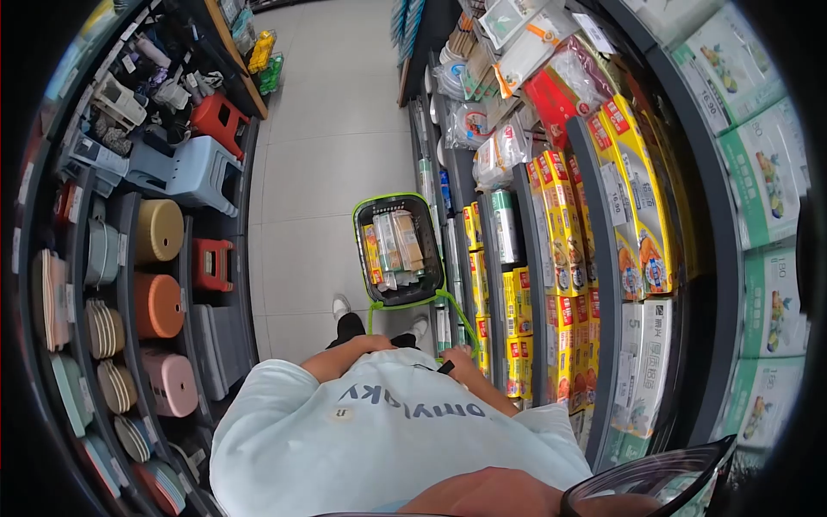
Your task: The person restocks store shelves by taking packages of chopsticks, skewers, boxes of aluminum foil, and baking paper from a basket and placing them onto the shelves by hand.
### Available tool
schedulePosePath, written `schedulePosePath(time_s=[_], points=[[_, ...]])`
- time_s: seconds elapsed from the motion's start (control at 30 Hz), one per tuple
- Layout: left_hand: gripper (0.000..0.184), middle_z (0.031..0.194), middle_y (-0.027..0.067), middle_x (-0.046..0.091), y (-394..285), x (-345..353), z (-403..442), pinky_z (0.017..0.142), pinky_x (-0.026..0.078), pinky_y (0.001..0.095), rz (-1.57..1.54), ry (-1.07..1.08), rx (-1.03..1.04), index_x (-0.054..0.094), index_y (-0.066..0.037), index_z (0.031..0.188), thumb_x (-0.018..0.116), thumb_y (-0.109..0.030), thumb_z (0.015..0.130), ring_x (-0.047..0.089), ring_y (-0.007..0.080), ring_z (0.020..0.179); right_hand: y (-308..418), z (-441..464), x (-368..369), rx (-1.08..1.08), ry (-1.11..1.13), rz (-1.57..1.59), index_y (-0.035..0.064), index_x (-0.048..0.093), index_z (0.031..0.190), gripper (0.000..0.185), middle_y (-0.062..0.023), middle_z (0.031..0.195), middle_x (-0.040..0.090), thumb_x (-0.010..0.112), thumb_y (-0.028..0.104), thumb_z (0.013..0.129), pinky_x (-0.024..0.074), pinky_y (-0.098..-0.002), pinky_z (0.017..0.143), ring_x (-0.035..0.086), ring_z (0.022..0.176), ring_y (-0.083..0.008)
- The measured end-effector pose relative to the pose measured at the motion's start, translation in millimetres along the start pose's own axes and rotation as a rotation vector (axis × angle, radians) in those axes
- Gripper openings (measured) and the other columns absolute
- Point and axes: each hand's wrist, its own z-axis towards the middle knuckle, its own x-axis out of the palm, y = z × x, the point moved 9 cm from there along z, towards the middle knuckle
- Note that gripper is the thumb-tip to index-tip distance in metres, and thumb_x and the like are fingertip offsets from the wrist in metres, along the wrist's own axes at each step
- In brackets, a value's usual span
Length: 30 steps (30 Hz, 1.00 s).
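A black shopping basket [399, 301] with a green rim stands on the floor ahead of my feet, holding several packages. Its green handle [465, 322] runs back toward my body on both sides. My right hand [458, 355] is curled at the handle's right end, beside a small black item [445, 367] I cannot make out. Against my shirt front, my left hand [376, 343] lies close to the handle's left end; its fingers are mostly hidden. Inside the basket are a yellow box [371, 254] and white and green plastic-wrapped packs [389, 244].
Tiled floor [314, 185] runs ahead between two shelf rows. On the left are plastic stools [160, 306], a light blue step stool [198, 172] and stacked plates. Yellow boxes [562, 258], bagged goods [502, 155] and green-white cartons [767, 164] fill the right shelves, close to the basket.
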Motion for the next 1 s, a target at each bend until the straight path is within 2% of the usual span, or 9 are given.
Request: schedulePosePath(time_s=[0.17,0.23,0.3,0.37,0.43,0.5,0.6,0.83,1.0], points=[[0.086,0.116,0.0248,0.068,72.4,-20.6,20.8,0.097,0.047,0.0459,0.023,-0.004,0.091,0.069,0.002,0.113,0.037,-0.074,0.092,0.062,0.0436,0.111,49.2,35.5,-18.3,0.087,0.022,-0.035,0.0107,0.069,0.094,0.029,-0.0087,0.098,0.068,0.072,0.026,0.070,0.0328,-0.0600,0.096,0.060,0.107,-0.0313],[0.084,0.111,0.0228,0.070,80.0,-40.1,-9.3,0.094,0.049,0.0429,-0.094,-0.038,-0.018,0.070,0.001,0.112,0.039,-0.074,0.092,0.065,0.0378,0.105,66.0,46.1,-20.2,0.099,0.011,-0.021,0.0101,0.070,0.093,0.029,-0.0094,0.097,0.068,0.070,0.028,0.071,0.0329,-0.0583,0.096,0.060,0.106,-0.0312],[0.086,0.117,0.0227,0.068,72.5,-59.5,-41.6,0.097,0.047,0.0467,-0.107,-0.079,0.026,0.070,0.000,0.114,0.038,-0.076,0.091,0.063,0.0404,0.110,78.2,58.0,-26.4,0.105,0.001,-0.010,0.0094,0.070,0.093,0.029,-0.0100,0.097,0.068,0.069,0.030,0.072,0.0330,-0.0566,0.096,0.060,0.106,-0.0310],[0.088,0.123,0.0225,0.066,68.5,-77.9,-68.7,0.099,0.045,0.0505,-0.120,-0.119,0.062,0.070,-0.001,0.116,0.036,-0.077,0.090,0.060,0.0429,0.115,89.7,69.4,-44.3,0.094,-0.127,-0.007,0.0085,0.070,0.088,0.032,-0.0110,0.094,0.069,0.067,0.038,0.077,0.0327,-0.0545,0.096,0.060,0.104,-0.0310],[0.087,0.124,0.0197,0.065,73.8,-103.5,-90.8,0.100,0.041,0.0568,-0.040,-0.278,-0.023,0.070,-0.005,0.117,0.039,-0.080,0.086,0.059,0.0380,0.119,98.0,85.3,-54.4,0.108,-0.150,-0.022,0.0084,0.070,0.087,0.036,-0.0111,0.093,0.069,0.066,0.043,0.078,0.0325,-0.0537,0.097,0.060,0.102,-0.0310],[0.086,0.123,0.0181,0.066,69.9,-117.5,-111.4,0.100,0.040,0.0579,0.003,-0.315,-0.026,0.069,-0.006,0.118,0.040,-0.080,0.085,0.059,0.0361,0.119,101.8,100.4,-70.6,0.119,-0.248,-0.009,0.0072,0.071,0.079,0.053,-0.0113,0.087,0.068,0.064,0.060,0.079,0.0321,-0.0548,0.096,0.060,0.100,-0.0311],[0.084,0.120,0.0156,0.067,60.8,-142.8,-137.9,0.098,0.038,0.0578,0.112,-0.383,-0.019,0.069,-0.008,0.117,0.040,-0.080,0.085,0.059,0.0335,0.119,105.0,124.3,-97.5,0.157,-0.245,-0.024,0.0049,0.072,0.077,0.065,-0.0122,0.087,0.069,0.064,0.069,0.076,0.0320,-0.0526,0.096,0.060,0.098,-0.0311],[0.080,0.111,0.0143,0.069,64.9,-185.3,-154.9,0.095,0.039,0.0550,0.092,-0.669,0.008,0.069,-0.008,0.112,0.042,-0.078,0.085,0.060,0.0312,0.114,106.0,171.8,-157.1,0.106,-0.349,-0.032,0.0032,0.073,0.073,0.069,-0.0147,0.083,0.069,0.067,0.072,0.071,0.0326,-0.0462,0.093,0.062,0.093,-0.0312],[0.076,0.108,0.0155,0.069,57.4,-208.0,-146.2,0.095,0.039,0.0556,0.112,-0.628,-0.022,0.072,-0.008,0.105,0.044,-0.076,0.086,0.062,0.0302,0.111,100.4,177.8,-169.2,0.111,-0.385,-0.043,0.0041,0.073,0.074,0.068,-0.0139,0.080,0.068,0.068,0.072,0.071,0.0343,-0.0470,0.091,0.062,0.091,-0.0302]])
